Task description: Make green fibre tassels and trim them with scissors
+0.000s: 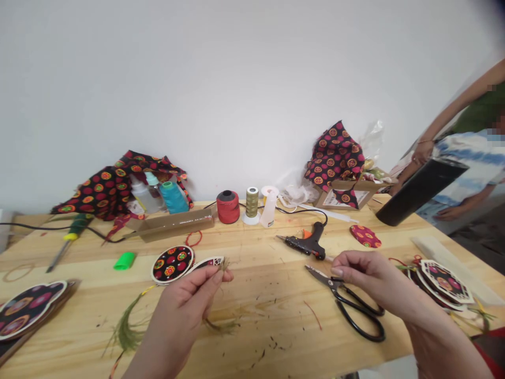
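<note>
My left hand (189,300) is pinched shut on a small leaf-shaped patterned fabric piece (209,262) with a tuft of green fibres at its tip. It is held just above the wooden table (256,316), next to a round black patterned disc (172,263). My right hand (366,279) reaches down over black-handled scissors (351,302) that lie on the table, its curled fingers touching the pivot end. A peacock feather strand (126,329) lies below my left hand.
A black glue gun (310,245), red thread spool (228,206), gold spool (252,202), teal spool (173,197), bottles, cardboard box (347,192) and patterned cloth (106,189) line the back. Finished pieces (444,281) are stacked at the right. Another person (465,152) stands at the far right.
</note>
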`<state>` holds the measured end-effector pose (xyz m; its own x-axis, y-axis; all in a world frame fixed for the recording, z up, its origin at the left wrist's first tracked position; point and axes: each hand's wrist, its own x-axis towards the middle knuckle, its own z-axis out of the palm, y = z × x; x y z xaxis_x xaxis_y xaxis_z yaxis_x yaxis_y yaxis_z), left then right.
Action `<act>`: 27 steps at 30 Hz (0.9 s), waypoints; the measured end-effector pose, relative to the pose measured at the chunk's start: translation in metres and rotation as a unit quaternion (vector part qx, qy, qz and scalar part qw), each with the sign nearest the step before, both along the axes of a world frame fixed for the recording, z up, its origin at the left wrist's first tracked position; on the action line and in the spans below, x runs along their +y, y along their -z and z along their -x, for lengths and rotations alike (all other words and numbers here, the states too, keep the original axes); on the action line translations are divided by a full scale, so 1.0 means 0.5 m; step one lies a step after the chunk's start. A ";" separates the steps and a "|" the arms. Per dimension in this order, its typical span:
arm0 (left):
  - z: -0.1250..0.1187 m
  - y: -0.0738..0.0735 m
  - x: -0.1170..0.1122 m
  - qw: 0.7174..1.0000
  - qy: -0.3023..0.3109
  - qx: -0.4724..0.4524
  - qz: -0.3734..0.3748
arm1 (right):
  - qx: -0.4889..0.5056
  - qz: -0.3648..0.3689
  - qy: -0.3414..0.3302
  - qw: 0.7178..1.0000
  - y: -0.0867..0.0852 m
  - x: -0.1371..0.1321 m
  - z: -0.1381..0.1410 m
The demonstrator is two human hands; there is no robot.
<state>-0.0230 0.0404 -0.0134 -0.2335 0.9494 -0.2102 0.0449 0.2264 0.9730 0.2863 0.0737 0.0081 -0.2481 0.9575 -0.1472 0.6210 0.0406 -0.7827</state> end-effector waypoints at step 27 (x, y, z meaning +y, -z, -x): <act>-0.037 -0.005 -0.027 0.989 0.127 -0.065 0.036 | -0.006 -0.146 -0.138 0.980 -0.034 -0.005 0.171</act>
